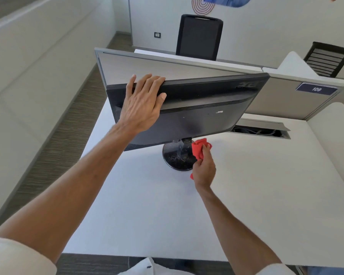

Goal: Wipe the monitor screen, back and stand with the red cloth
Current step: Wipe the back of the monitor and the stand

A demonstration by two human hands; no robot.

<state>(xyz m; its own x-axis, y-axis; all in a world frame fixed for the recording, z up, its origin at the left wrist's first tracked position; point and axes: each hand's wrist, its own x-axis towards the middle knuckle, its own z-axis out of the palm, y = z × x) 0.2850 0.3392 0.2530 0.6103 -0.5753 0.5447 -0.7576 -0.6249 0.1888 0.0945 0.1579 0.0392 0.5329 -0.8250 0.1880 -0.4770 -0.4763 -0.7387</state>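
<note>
Matte black plastic forms the back of the monitor (197, 116), ribbed with a vent line (its rear faces the camera), tilted on a round glossy stand (177, 159) flecked with dust. The left hand (141, 108) lies flat on the casing, fingers hooked over the top edge, arm stretched forward. Right of the stand's neck, the right hand (204, 167) has its grip clamped on the bunched red cloth (199, 148), which seems to touch the neck. Both stand on the pale white surface (266, 185).
</note>
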